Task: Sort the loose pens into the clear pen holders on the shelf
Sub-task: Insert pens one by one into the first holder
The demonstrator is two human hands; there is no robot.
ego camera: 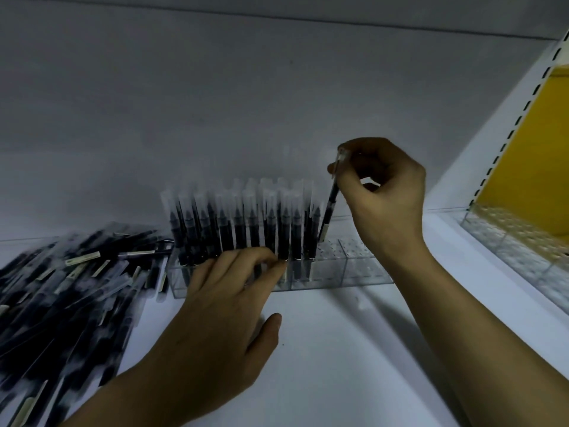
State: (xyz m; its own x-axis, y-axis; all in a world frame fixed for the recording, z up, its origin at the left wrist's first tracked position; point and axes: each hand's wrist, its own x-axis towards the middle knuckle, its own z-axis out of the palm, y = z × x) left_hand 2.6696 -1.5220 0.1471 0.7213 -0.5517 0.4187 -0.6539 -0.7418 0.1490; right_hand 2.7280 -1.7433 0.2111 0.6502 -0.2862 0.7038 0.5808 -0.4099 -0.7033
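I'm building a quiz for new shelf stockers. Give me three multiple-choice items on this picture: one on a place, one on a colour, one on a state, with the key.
1. Where does the pile of loose pens lie relative to the clear holder?
A. to its left
B. to its right
C. inside it

2. What colour is the panel at far right?
A. red
B. yellow
C. green

3. What is the right hand doing?
A. lying flat
B. hanging empty
C. pinching a pen

Key: 1 A, the pile spreads left of the holder; 2 B, it shows plain yellow; 3 C, its fingertips pinch the pen's capped top.
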